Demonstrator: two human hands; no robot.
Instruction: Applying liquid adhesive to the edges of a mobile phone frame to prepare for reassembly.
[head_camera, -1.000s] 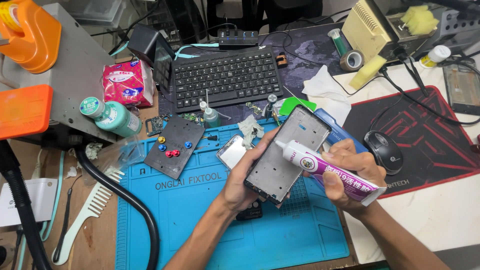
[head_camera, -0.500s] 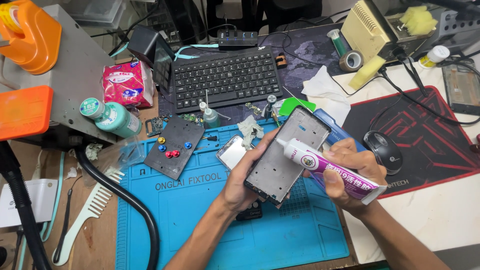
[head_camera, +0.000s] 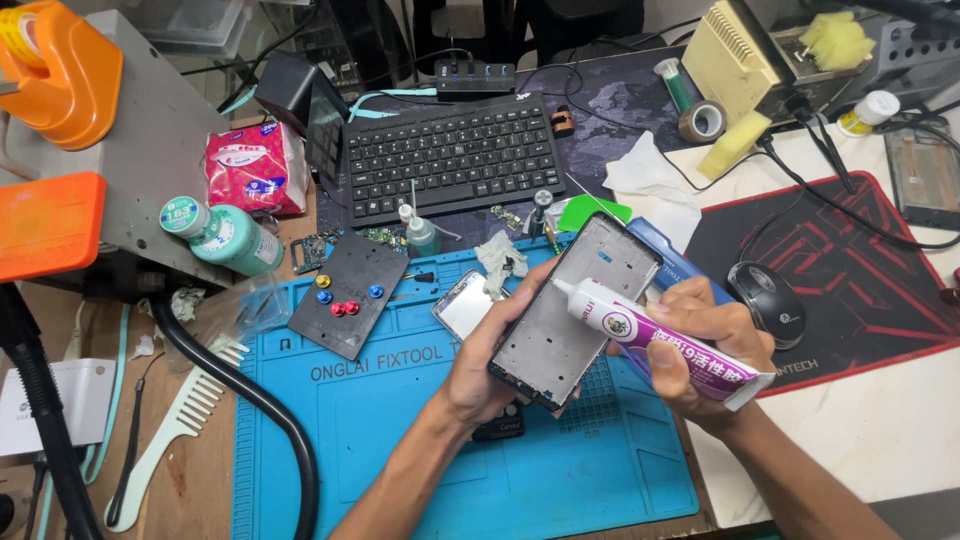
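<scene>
My left hand (head_camera: 480, 365) grips a bare grey phone frame (head_camera: 575, 310) from its left edge and holds it tilted above the blue work mat (head_camera: 400, 440). My right hand (head_camera: 700, 345) squeezes a white and purple glue tube (head_camera: 665, 345), whose white nozzle touches the right side of the frame's upper half. A loose phone screen (head_camera: 463, 303) lies on the mat just left of the frame.
A black keyboard (head_camera: 450, 160), a dark fixture plate with coloured knobs (head_camera: 350, 293), a small dropper bottle (head_camera: 420, 235) and a teal bottle (head_camera: 225, 238) lie behind the mat. A black mouse (head_camera: 768, 300) on a red-black pad sits right. A black hose (head_camera: 240, 390) and pale comb (head_camera: 170, 430) lie left.
</scene>
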